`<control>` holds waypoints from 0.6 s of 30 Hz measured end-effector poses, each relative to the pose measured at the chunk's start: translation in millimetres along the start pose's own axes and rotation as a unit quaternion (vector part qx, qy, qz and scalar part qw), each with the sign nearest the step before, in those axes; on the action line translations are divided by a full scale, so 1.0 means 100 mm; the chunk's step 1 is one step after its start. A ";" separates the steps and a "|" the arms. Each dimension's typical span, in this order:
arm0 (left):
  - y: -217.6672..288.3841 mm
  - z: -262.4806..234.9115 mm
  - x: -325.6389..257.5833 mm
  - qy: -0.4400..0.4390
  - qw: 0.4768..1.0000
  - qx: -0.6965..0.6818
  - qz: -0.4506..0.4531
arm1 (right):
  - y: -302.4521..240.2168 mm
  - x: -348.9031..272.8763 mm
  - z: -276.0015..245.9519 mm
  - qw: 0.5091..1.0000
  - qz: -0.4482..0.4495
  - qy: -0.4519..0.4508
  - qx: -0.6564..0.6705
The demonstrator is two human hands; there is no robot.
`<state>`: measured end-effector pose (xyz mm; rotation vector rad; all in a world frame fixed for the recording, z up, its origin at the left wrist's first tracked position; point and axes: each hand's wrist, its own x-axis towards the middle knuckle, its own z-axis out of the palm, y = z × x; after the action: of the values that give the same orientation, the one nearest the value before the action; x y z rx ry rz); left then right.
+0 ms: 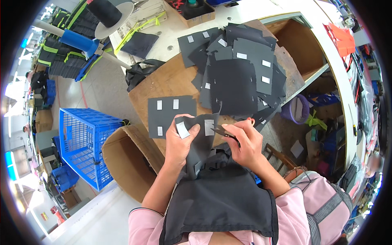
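I see the left hand (177,141), thumb on top, pinching the cloth (200,146), which spreads rightward from that grip. The right hand (247,143), fingers curled, grips snips (223,132), tips beside a patch (209,127)

Your left arm (162,184) comes up from 7 o'clock, and your right arm (267,171) comes in from between 4 and 5. Your left hand (176,141) is closed, its left thumb (194,130) pointing to 1 o'clock. Your right hand (245,139) is curled, its right thumb (232,143) pointing to 10. The two hands are near but not touching.
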<state>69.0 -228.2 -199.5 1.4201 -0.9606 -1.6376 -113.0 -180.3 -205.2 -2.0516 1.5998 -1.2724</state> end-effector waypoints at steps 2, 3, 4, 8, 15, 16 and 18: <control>0.04 -0.01 -0.02 -0.007 1.000 0.003 0.004 | 0.01 -0.01 0.02 1.000 0.005 -0.004 -0.003; 0.05 -0.01 -0.04 -0.007 1.000 0.003 0.005 | 0.01 -0.02 0.01 1.000 0.011 -0.006 -0.010; 0.06 -0.01 -0.05 -0.020 1.000 0.002 0.002 | 0.00 -0.01 0.01 1.000 0.011 -0.006 -0.010; 0.12 0.02 -0.06 -0.053 0.996 -0.067 -0.038 | 0.01 0.04 0.05 1.000 0.003 -0.010 0.011; 0.09 -0.04 -0.02 -0.070 0.992 -0.085 -0.058 | -0.04 -0.01 0.11 1.000 -0.001 0.009 -0.009; 0.08 -0.06 -0.02 -0.073 0.993 -0.076 -0.058 | -0.05 -0.01 0.11 1.000 -0.001 0.009 -0.009; 0.07 -0.07 -0.01 -0.076 0.993 -0.068 -0.058 | -0.06 -0.02 0.11 1.000 0.002 0.000 -0.018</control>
<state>76.6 -230.4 -193.7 1.2943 -0.8459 -1.8833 -101.1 -179.4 -208.9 -2.0693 1.6370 -1.2508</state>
